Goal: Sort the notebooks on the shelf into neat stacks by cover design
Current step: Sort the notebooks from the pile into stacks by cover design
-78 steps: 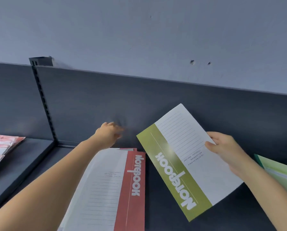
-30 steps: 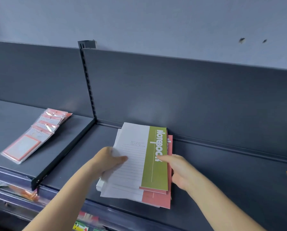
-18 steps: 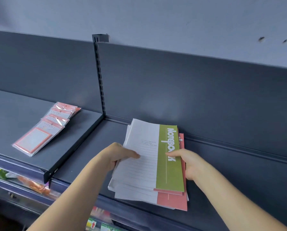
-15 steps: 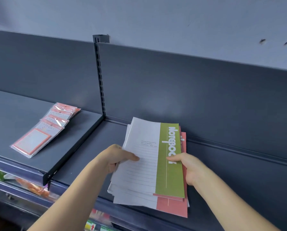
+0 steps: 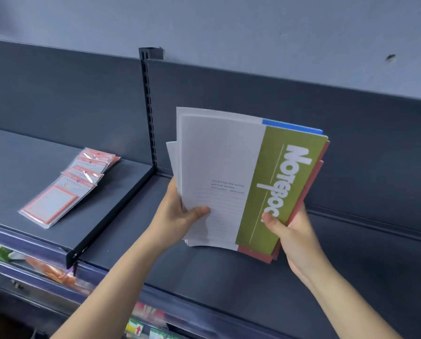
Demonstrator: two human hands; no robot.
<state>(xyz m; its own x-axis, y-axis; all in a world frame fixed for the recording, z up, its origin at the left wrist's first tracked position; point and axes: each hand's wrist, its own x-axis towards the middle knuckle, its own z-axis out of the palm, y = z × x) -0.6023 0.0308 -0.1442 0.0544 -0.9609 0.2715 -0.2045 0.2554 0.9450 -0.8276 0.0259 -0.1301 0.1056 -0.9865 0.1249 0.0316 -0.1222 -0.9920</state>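
I hold a stack of notebooks (image 5: 231,167) upright above the dark shelf (image 5: 229,277). The front one has a white cover with a green band reading "Notebook". Red covers (image 5: 319,167) and a blue edge (image 5: 290,124) peek out behind it. My left hand (image 5: 177,216) grips the stack's lower left edge, thumb on the front cover. My right hand (image 5: 287,231) grips the lower right corner, thumb on the green band. The stack's bottom edge hangs just above the shelf.
Several packets of red-bordered cards (image 5: 65,189) lie fanned on the higher left shelf (image 5: 121,204). A slotted upright (image 5: 148,106) divides the two shelf bays. Lower shelves with goods (image 5: 47,270) show beneath the front edge.
The stack lay flat on the shelf with both hands squaring its sides; now both hands have lifted it and tipped it upright, facing me. A blue edge shows at the top.
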